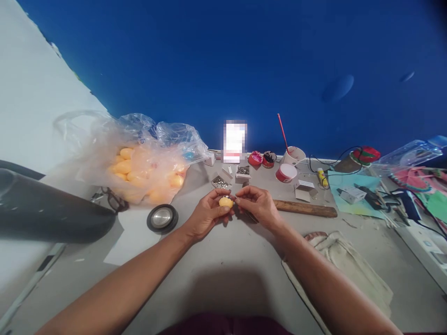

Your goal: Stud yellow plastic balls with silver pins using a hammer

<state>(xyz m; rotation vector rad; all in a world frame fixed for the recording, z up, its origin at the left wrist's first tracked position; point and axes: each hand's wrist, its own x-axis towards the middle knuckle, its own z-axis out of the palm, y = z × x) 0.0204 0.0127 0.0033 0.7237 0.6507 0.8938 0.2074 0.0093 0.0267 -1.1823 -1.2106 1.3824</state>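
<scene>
My left hand [209,211] grips a small yellow rounded piece [226,202], with a darker band along its top side. The thumb and fingers wrap round it. Close against its right side, my right hand [257,204] has thumb and forefinger pinched together; whatever is between them is too small to make out. Under the right hand lies a hammer, its wooden handle [305,209] reaching out to the right and its head mostly covered. Just beyond the hands stand two small open boxes of shiny metal bits, a nearer one [220,182] and a farther one [243,172].
A clear plastic bag [157,174] of yellow egg-shaped pieces sits at left, beside a black round weight [162,217]. Along the wall are a red-lidded tub [286,173] and a cup [294,156] with a red stick. A pale cloth [359,270] lies at right.
</scene>
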